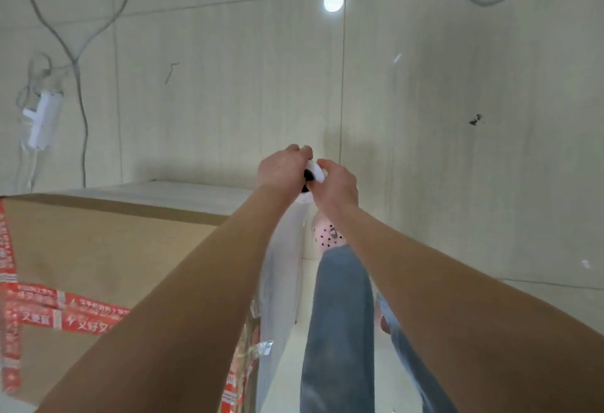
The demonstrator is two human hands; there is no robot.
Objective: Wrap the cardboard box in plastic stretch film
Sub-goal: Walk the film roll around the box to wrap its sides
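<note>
The cardboard box (108,249) sits at lower left, with the stretch film (281,268) hanging against its right side. Above that side, the film roll (314,174) is gripped between the left hand (282,167) and the right hand (338,185). The person's leg (340,314) stands just right of the film, and a cabled device (44,121) lies beyond the box at far left.

Both arms out ahead. Left hand (281,169) and right hand (336,183) meet over the top end of the film roll (314,174), fingers curled round it; dark core shows between them. Clear film (281,268) hangs below the hands against the near side of the box (108,249). Red printed tape (65,311) crosses the box top. Jeans leg (340,314) and pink shoe (322,237) just right of the film. White adapter (44,121) with cables at far left.
</note>
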